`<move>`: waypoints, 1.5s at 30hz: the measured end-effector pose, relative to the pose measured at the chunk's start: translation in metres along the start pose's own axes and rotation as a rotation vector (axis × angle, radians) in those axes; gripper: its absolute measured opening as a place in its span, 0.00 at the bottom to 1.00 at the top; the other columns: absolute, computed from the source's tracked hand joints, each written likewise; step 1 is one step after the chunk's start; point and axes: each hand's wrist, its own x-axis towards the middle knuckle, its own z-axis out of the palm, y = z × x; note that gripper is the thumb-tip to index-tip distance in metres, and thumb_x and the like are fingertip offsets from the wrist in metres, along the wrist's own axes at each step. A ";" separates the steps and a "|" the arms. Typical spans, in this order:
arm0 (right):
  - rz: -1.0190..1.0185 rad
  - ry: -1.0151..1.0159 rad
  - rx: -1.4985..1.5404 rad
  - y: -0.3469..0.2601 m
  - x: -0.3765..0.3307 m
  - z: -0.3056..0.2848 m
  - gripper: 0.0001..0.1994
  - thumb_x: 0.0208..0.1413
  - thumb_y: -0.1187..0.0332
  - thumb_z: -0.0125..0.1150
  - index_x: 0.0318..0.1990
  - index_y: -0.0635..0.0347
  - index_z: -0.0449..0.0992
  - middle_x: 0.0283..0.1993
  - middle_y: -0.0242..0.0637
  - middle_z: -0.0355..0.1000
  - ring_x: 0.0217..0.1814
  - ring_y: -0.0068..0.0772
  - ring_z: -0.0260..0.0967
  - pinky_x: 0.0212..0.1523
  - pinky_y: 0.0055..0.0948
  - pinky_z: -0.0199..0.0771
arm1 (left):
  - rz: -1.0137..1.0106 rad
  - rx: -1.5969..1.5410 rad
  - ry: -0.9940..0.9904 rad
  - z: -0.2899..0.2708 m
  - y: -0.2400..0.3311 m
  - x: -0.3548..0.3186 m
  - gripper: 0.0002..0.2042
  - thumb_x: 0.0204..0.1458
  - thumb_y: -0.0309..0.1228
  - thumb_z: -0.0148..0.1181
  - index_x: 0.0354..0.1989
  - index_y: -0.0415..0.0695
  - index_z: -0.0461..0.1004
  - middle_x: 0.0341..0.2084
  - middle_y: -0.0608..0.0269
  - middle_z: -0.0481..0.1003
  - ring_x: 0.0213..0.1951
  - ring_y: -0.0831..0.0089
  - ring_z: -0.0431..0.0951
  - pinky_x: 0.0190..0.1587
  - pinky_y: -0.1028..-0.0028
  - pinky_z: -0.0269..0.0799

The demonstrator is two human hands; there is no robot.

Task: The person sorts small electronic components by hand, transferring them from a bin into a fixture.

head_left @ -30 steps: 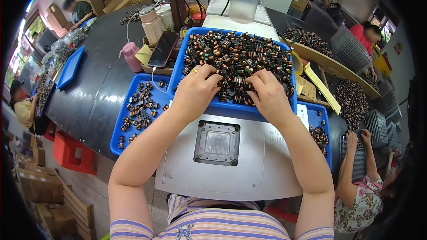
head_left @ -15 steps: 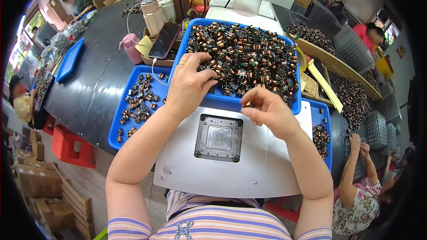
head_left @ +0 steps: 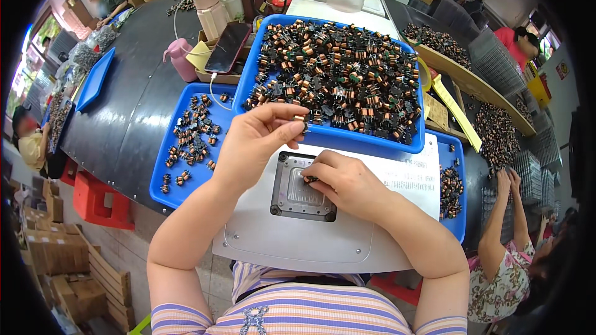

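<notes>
Between the thumb and fingers of my left hand [head_left: 254, 146] is a small copper-wound coil [head_left: 302, 121] with a black base, at the near edge of a big blue tray [head_left: 347, 138]. That tray is heaped with many such coils [head_left: 335, 77]. My right hand [head_left: 347, 183] pinches another coil [head_left: 310, 179], partly covered by the fingers, over a square metal fixture [head_left: 288, 201]. The fixture has a clear, ridged middle and is set into a silver machine top [head_left: 298, 245]. My right fingers hide its right side.
Blue trays with scattered coils flank the machine at left [head_left: 167, 167] and right [head_left: 459, 211]. A phone [head_left: 228, 48], a pink bottle [head_left: 181, 60] and a yellow strip [head_left: 456, 111] lie beyond. A co-worker's hands [head_left: 506, 186] are at the right, by wire racks [head_left: 528, 177].
My left hand has come back out of the coil heap and now holds a coil. The right hand has moved down and left with its coil, from the tray's edge to over the fixture.
</notes>
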 end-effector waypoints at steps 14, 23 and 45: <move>-0.137 -0.138 -0.206 -0.006 0.002 0.005 0.05 0.43 0.74 0.53 0.29 0.65 0.68 0.29 0.41 0.63 0.34 0.42 0.66 0.34 0.36 0.68 | -0.043 -0.094 0.053 0.000 -0.019 -0.012 0.13 0.50 0.20 0.55 0.45 0.35 0.70 0.32 0.64 0.72 0.35 0.80 0.71 0.39 0.81 0.68; 0.159 0.149 0.309 0.002 0.006 -0.013 0.06 0.49 0.74 0.57 0.35 0.62 0.69 0.34 0.36 0.67 0.33 0.29 0.68 0.31 0.26 0.68 | -0.125 -0.225 -0.035 -0.004 -0.016 -0.014 0.12 0.52 0.22 0.54 0.46 0.36 0.70 0.31 0.60 0.72 0.31 0.76 0.73 0.35 0.79 0.70; 0.370 0.457 1.173 0.025 0.002 -0.050 0.09 0.57 0.64 0.47 0.36 0.61 0.68 0.24 0.30 0.63 0.19 0.16 0.53 0.20 0.18 0.53 | 0.301 1.127 -0.393 0.005 -0.005 -0.023 0.07 0.37 0.23 0.63 0.28 0.42 0.79 0.20 0.58 0.75 0.26 0.64 0.73 0.30 0.70 0.70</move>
